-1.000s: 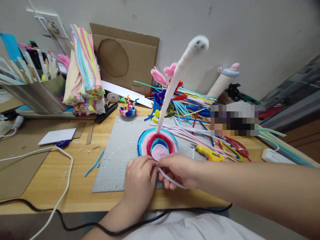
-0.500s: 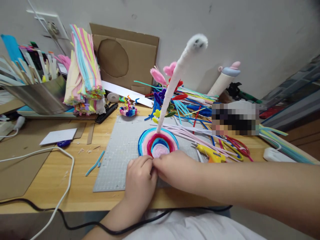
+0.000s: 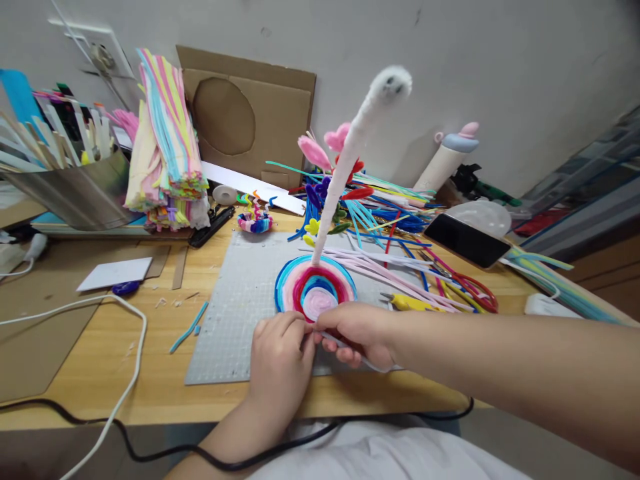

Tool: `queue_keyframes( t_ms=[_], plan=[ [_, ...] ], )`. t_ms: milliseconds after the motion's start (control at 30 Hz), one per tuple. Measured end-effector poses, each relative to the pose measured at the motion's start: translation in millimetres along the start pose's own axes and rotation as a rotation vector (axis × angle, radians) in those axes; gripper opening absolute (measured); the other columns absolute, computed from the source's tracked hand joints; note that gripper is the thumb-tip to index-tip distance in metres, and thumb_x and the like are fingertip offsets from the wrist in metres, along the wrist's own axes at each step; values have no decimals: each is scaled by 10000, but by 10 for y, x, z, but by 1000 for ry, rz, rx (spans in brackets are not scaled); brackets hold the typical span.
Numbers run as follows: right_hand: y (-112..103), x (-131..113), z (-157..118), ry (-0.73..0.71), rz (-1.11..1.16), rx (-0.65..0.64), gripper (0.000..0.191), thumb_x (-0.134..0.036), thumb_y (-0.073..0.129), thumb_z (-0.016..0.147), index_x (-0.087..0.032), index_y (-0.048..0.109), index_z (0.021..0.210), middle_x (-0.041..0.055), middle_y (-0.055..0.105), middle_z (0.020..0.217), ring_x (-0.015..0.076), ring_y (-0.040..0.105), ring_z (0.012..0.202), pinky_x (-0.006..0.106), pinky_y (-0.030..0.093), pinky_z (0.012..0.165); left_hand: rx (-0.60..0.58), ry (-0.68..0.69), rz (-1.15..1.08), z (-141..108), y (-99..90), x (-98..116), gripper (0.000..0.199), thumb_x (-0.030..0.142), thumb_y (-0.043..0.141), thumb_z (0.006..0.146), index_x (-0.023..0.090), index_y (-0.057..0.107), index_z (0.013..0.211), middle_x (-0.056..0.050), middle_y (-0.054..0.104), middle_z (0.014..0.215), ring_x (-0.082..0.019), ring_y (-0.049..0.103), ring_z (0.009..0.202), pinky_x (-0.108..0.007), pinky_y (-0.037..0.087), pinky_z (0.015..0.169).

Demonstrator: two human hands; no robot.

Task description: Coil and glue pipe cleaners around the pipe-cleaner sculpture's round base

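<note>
A round disc of coiled pipe cleaners (image 3: 287, 280), ringed in blue, pink and red, lies on the grey cutting mat (image 3: 225, 333). From it rises a leaning white fuzzy stem (image 3: 345, 160) with dark spots on its rounded top. My left hand (image 3: 281, 353) is closed at the disc's near edge, its fingertips pinching the end of a pale lilac pipe cleaner (image 3: 373, 365). My right hand (image 3: 357, 333) is closed around the same pipe cleaner, which runs out below the palm. The disc's near rim is hidden by both hands.
Right of the disc are loose pipe cleaners (image 3: 385, 267), a yellow glue gun (image 3: 413, 303) and a phone (image 3: 467, 240). A small colourful basket shape (image 3: 255, 223) sits behind the mat. Left stand pipe-cleaner bundles (image 3: 167, 133) and a metal holder (image 3: 85, 193). A white cable (image 3: 143, 340) crosses the left side.
My right hand has turned and its fingers now show beneath, with the pale pipe cleaner coming into view. My left hand has stayed nearly in place; the disc has not visibly moved.
</note>
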State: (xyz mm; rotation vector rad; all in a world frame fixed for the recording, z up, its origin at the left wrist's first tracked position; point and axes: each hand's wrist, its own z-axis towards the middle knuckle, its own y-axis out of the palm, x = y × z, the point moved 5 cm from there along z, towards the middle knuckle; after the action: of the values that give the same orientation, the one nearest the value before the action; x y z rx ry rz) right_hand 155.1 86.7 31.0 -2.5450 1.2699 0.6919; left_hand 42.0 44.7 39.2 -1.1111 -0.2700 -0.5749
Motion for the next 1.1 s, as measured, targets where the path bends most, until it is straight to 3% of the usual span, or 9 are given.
queue_keyframes(
  t_ms=[233,300,367,467,567,700,767,967,1100],
  plan=[
    [-68,-205,9,-488,-488,215,205,-132,597,687,-182,446,557,-57,392,519,102,388,543,238,226,492,-11,-12,-1,12,17,-20,116,72,616,756,180,591,722,-14,667,821,-198,597,783,-335,339,686],
    [-3,-295,-73,-717,-843,160,149,-99,586,709,-170,518,597,-16,511,593,132,450,617,259,251,531,-18,-24,-6,9,24,-31,135,46,609,738,178,590,717,-14,669,826,-200,596,785,-335,343,688],
    [128,-335,-220,-1034,-1404,124,150,-76,499,791,-148,582,689,51,608,680,162,500,637,284,267,535,-23,-35,-7,6,28,-38,161,22,589,732,179,580,695,-11,669,822,-197,594,777,-333,341,683],
    [203,-361,-427,-1323,-1986,213,223,-55,411,861,-118,610,781,101,644,708,196,551,628,305,293,528,-34,-46,-7,11,30,-34,150,57,589,760,181,569,679,-12,663,806,-197,595,773,-334,340,683],
    [119,-528,-582,-1262,-2050,216,145,-96,492,858,-142,614,796,79,657,740,197,583,662,302,326,558,-39,-52,-12,28,24,-23,111,118,599,793,184,578,706,-14,659,802,-198,602,786,-336,342,690],
    [-205,-788,-623,-847,-1947,302,123,-129,557,832,-192,659,807,43,678,763,187,612,700,274,319,557,-40,-60,-35,45,18,-21,96,124,603,796,187,582,727,-10,657,808,-192,605,792,-330,352,697],
    [-377,-856,-606,-737,-1811,357,167,-191,524,871,-209,681,818,40,689,803,174,616,738,256,331,578,-41,-59,-36,48,21,-23,94,126,608,795,187,583,728,-10,657,806,-191,606,789,-329,355,698],
    [-677,-843,-554,-657,-1440,443,175,-211,526,867,-184,697,843,21,679,742,135,572,655,225,328,560,-35,-49,-29,39,25,-30,97,116,618,786,186,585,728,-5,661,817,-190,612,796,-329,360,707],
    [-645,-820,-671,-837,-1250,480,185,-244,540,880,-186,715,888,14,685,787,135,582,691,218,369,604,-41,-59,-33,39,21,-30,97,117,610,790,191,583,734,-6,661,823,-188,612,797,-331,363,712]
  ],
)
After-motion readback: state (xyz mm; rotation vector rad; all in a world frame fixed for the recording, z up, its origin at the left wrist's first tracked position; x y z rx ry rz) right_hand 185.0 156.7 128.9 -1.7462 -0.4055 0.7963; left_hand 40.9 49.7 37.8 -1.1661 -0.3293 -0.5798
